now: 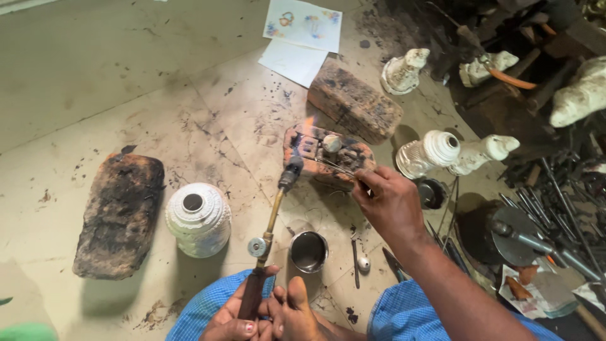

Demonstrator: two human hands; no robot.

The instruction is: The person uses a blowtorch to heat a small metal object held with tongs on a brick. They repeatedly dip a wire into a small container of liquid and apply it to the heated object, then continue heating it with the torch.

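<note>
From the head camera, a brass torch (273, 221) is gripped at its dark handle by the left hand (235, 319), fingers wrapped tight around it, its flame played on the small scorched brick (353, 156) at centre. Thin tweezers (338, 167) are pinched between the fingertips of the right hand (390, 205), their tip held at the brick beside a small pale bead (332, 143). Three bricks are counted in all, one steel cup (308, 251) near, one white ribbed pot (198, 219) left.

Bright even daylight, soft shadows falling toward the viewer, dim upper right, slight wide-angle edge stretch
</note>
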